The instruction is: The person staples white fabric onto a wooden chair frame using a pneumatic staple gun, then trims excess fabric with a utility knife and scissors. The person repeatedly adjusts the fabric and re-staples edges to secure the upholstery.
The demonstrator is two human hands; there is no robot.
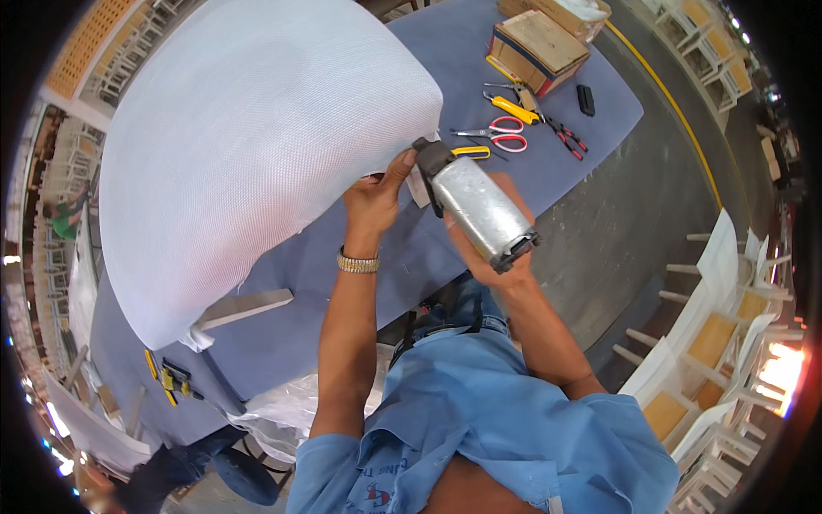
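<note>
In the head view, your left hand [374,201] is at the near right edge of a large, rounded piece covered in white textured fabric [265,111], which fills the far left of a blue-grey cloth-covered surface [394,278]. Your left thumb points up along that edge and the fingers curl in under it, partly hidden; you cannot tell how firmly they grip. Your right hand [479,262] is closed around a silver, cylinder-bodied tool with a dark head [482,208], its fingers mostly hidden behind the body. The head is just beside your left thumb, at the fabric's edge. A pale wooden leg [248,307] sticks out on the near side of the white piece.

To the far right lie red-and-white-handled scissors [507,135], a yellow cutter [514,109], red-and-black-handled pliers [565,140] and a small black block [586,100], near a brown cardboard box [544,43]. Yellow-and-black tools [174,377] lie near left.
</note>
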